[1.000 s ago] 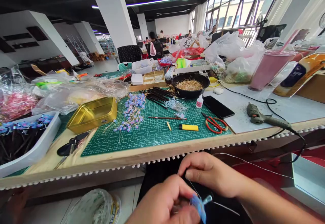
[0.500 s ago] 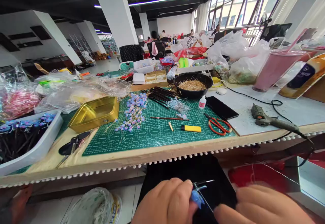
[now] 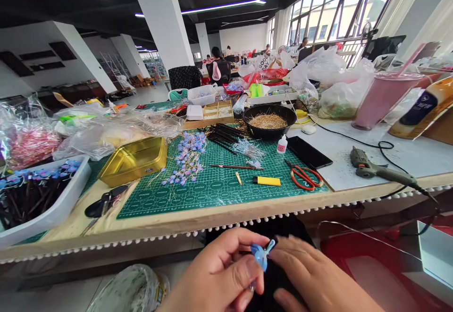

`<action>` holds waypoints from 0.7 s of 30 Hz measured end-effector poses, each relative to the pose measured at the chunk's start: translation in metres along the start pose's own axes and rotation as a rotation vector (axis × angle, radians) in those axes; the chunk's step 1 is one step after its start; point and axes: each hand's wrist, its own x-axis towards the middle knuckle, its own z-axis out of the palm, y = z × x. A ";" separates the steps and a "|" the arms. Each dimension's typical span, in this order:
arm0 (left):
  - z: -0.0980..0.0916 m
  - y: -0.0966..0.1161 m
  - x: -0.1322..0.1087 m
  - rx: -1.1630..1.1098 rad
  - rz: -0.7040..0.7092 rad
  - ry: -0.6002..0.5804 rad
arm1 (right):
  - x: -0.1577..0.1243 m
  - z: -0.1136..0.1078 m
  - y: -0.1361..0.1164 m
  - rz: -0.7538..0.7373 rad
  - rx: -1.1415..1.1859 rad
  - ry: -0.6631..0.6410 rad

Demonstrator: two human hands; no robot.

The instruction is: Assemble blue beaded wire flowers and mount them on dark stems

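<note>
Above my lap, my left hand point(image 3: 226, 269) pinches a small blue flower point(image 3: 260, 256) between thumb and fingers. A narrow loop-shaped blue tip points up and right from it. My right hand point(image 3: 311, 272) is right beside the flower, slightly blurred. Its fingers are stretched out and its thumb hangs apart below them. Whether its fingertips touch the flower I cannot tell. On the green cutting mat point(image 3: 219, 196) beyond my hands lie blue-purple flower sprigs point(image 3: 187, 158), a thin brown stick point(image 3: 235, 166), a yellow lighter point(image 3: 266, 181) and orange-handled scissors point(image 3: 306, 176).
A gold tin point(image 3: 132, 163) and a white tub of dark-stemmed blue flowers point(image 3: 67, 203) stand left. Behind are a black bowl point(image 3: 269, 130) and a small glue bottle point(image 3: 282, 145). At right lie a phone point(image 3: 309, 151) and a glue gun point(image 3: 378, 168). A bucket point(image 3: 127, 288) sits below.
My hands have come closer together and a little higher. The right hand has moved left to the flower and its fingers have straightened. The thin line between the hands no longer shows.
</note>
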 end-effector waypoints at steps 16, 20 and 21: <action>0.006 0.006 0.002 -0.349 -0.089 -0.003 | 0.010 0.008 -0.020 0.365 0.800 0.103; 0.002 0.008 0.004 -0.341 -0.116 -0.086 | 0.004 0.009 -0.018 0.562 0.938 0.067; 0.001 0.008 0.004 -0.337 -0.128 -0.110 | 0.004 0.009 -0.018 0.619 1.034 0.059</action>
